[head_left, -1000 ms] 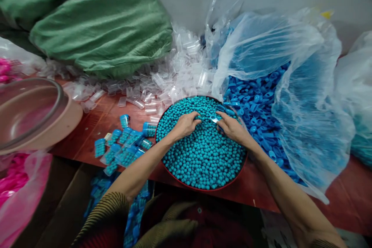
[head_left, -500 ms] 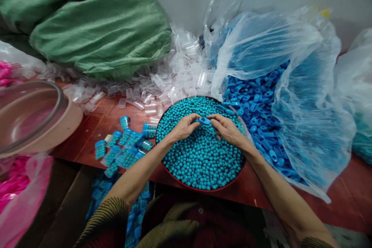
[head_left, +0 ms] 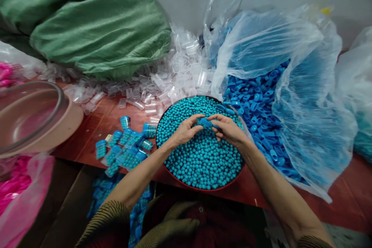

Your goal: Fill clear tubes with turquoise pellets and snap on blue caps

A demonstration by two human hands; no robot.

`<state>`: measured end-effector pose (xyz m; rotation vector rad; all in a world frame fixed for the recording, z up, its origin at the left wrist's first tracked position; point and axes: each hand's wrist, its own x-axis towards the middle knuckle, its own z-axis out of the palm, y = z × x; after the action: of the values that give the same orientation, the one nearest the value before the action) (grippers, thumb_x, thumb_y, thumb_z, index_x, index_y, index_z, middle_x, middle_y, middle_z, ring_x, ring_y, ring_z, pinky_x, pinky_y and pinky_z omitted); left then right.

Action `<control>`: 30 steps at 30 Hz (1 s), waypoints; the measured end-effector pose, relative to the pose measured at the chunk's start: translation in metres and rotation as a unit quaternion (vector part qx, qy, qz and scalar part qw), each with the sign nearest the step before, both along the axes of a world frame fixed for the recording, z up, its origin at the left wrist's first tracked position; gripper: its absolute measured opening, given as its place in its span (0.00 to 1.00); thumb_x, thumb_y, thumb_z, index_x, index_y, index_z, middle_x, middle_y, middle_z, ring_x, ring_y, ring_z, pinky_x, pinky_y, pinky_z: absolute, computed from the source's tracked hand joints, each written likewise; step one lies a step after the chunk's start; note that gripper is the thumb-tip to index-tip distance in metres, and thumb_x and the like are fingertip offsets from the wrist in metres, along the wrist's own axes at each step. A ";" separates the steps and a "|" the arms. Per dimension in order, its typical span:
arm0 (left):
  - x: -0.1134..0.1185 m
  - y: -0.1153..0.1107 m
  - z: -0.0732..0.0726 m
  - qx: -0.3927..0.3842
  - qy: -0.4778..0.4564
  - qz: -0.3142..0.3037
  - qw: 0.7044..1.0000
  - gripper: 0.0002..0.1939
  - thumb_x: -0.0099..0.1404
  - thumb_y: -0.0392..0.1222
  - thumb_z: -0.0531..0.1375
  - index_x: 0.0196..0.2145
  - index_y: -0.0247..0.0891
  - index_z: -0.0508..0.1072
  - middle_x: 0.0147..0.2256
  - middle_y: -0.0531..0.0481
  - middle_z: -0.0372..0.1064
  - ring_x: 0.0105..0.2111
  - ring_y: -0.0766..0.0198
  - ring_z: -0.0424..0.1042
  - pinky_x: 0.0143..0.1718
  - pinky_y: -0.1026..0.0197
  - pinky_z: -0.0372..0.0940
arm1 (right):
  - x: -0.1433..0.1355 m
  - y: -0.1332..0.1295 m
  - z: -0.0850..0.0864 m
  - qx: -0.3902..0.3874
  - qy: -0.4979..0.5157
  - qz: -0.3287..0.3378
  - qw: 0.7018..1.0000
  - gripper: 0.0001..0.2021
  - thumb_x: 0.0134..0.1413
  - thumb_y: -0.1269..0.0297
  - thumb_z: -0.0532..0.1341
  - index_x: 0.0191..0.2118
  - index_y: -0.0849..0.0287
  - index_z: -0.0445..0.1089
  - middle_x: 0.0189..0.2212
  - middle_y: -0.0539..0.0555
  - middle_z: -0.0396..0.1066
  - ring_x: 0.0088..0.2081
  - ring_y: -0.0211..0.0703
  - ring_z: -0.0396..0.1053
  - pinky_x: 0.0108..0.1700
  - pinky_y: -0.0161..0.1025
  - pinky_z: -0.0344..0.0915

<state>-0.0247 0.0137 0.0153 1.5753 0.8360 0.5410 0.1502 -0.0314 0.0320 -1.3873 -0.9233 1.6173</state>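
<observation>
A small blue-capped container [head_left: 205, 123] is held between my two hands over a round red-rimmed basin [head_left: 200, 189]. My left hand [head_left: 185, 130] pinches its left end between thumb and fingers. On the other end, the fingers of my right hand [head_left: 228, 128] are closed. Fingertips cover part of the container, and its contents are hard to make out. Small turquoise balls [head_left: 200, 162] fill the basin below. To the left lie several clear containers [head_left: 126, 139] with blue caps and turquoise balls inside.
Empty clear containers [head_left: 157, 81] are heaped behind the basin, beside a large green sack [head_left: 101, 27]. On the right, a translucent bag [head_left: 314, 104] spills blue caps [head_left: 261, 112]. A beige tub [head_left: 72, 114] stands at the left on the red table [head_left: 78, 145].
The piece between my fingers has been turned: its blue cap faced up at me before and now looks tilted. Both hands stay nearly in place over the basin.
</observation>
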 end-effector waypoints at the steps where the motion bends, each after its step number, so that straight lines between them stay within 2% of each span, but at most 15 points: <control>1: 0.000 -0.001 0.001 0.004 0.000 0.004 1.000 0.23 0.60 0.42 0.56 0.54 0.39 0.63 0.27 0.56 0.60 0.21 0.72 0.57 0.20 0.69 0.57 | 0.000 0.000 0.000 0.000 -0.008 -0.004 1.000 0.13 0.43 0.60 0.60 0.37 0.57 0.64 0.13 0.38 0.58 0.10 0.27 0.50 0.13 0.29 0.57; 5: 0.000 -0.004 0.001 0.040 -0.011 0.024 0.999 0.21 0.60 0.42 0.57 0.51 0.38 0.67 0.29 0.54 0.65 0.25 0.70 0.60 0.28 0.67 0.61 | -0.003 -0.004 -0.001 0.056 -0.088 -0.003 0.995 0.12 0.48 0.58 0.57 0.38 0.57 0.65 0.14 0.39 0.58 0.11 0.29 0.54 0.13 0.29 0.57; 10: -0.001 -0.005 0.000 0.049 -0.017 0.040 0.998 0.16 0.60 0.41 0.57 0.45 0.36 0.70 0.31 0.53 0.68 0.30 0.68 0.64 0.34 0.66 0.62 | -0.004 -0.008 -0.002 0.176 -0.204 0.047 0.962 0.11 0.52 0.57 0.58 0.39 0.57 0.68 0.23 0.44 0.65 0.18 0.31 0.63 0.21 0.31 0.60; 14: 0.001 -0.007 0.001 0.011 -0.023 0.031 0.999 0.23 0.57 0.40 0.59 0.51 0.37 0.65 0.33 0.53 0.67 0.31 0.68 0.65 0.35 0.65 0.63 | -0.010 -0.010 -0.007 0.185 -0.194 -0.005 0.963 0.10 0.53 0.57 0.57 0.35 0.58 0.67 0.24 0.45 0.66 0.19 0.32 0.64 0.24 0.32 0.61; 18: 0.002 -0.010 0.003 0.007 -0.025 0.048 0.998 0.24 0.54 0.38 0.61 0.50 0.37 0.65 0.38 0.51 0.68 0.36 0.65 0.66 0.37 0.65 0.63 | -0.019 -0.015 -0.009 0.182 -0.216 -0.044 0.958 0.10 0.55 0.56 0.56 0.32 0.58 0.67 0.20 0.45 0.64 0.18 0.33 0.62 0.23 0.33 0.60; 21: 0.003 -0.014 0.006 -0.036 -0.054 0.055 0.996 0.22 0.55 0.39 0.59 0.49 0.37 0.65 0.35 0.52 0.68 0.31 0.67 0.66 0.29 0.67 0.62 | -0.022 -0.019 -0.008 0.228 -0.290 -0.038 0.929 0.11 0.57 0.57 0.55 0.31 0.57 0.69 0.19 0.47 0.65 0.20 0.36 0.63 0.27 0.34 0.62; 24: 0.005 -0.018 0.008 -0.073 -0.072 0.073 0.992 0.18 0.55 0.40 0.59 0.45 0.38 0.66 0.30 0.54 0.65 0.24 0.71 0.61 0.21 0.70 0.57 | -0.022 -0.024 -0.012 0.313 -0.368 -0.009 0.875 0.12 0.60 0.60 0.51 0.36 0.56 0.71 0.27 0.53 0.72 0.30 0.41 0.70 0.36 0.38 0.66; 27: 0.007 -0.024 0.007 -0.108 -0.068 0.097 0.987 0.16 0.55 0.42 0.60 0.41 0.38 0.65 0.28 0.56 0.62 0.20 0.75 0.57 0.18 0.71 0.53 | -0.020 -0.027 -0.020 0.363 -0.426 0.050 0.827 0.15 0.62 0.61 0.49 0.44 0.57 0.71 0.33 0.57 0.73 0.36 0.45 0.70 0.41 0.42 0.67; 29: 0.007 -0.026 0.006 -0.114 -0.063 0.121 0.984 0.15 0.56 0.43 0.59 0.41 0.38 0.64 0.26 0.58 0.60 0.18 0.76 0.55 0.17 0.71 0.52 | -0.015 -0.026 -0.020 0.375 -0.432 0.086 0.816 0.16 0.62 0.64 0.48 0.49 0.59 0.69 0.34 0.58 0.72 0.37 0.46 0.69 0.41 0.43 0.67; 30: 0.007 -0.025 0.006 -0.110 -0.062 0.127 0.984 0.15 0.57 0.43 0.59 0.41 0.38 0.64 0.26 0.58 0.60 0.18 0.76 0.55 0.17 0.71 0.52 | -0.011 -0.025 -0.018 0.377 -0.421 0.097 0.819 0.16 0.61 0.65 0.49 0.50 0.59 0.69 0.34 0.58 0.72 0.37 0.46 0.69 0.41 0.44 0.67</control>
<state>-0.0176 -0.0117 0.0216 1.2294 0.9725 0.6974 0.1390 -0.0560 0.0136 -1.4005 -2.0008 0.5109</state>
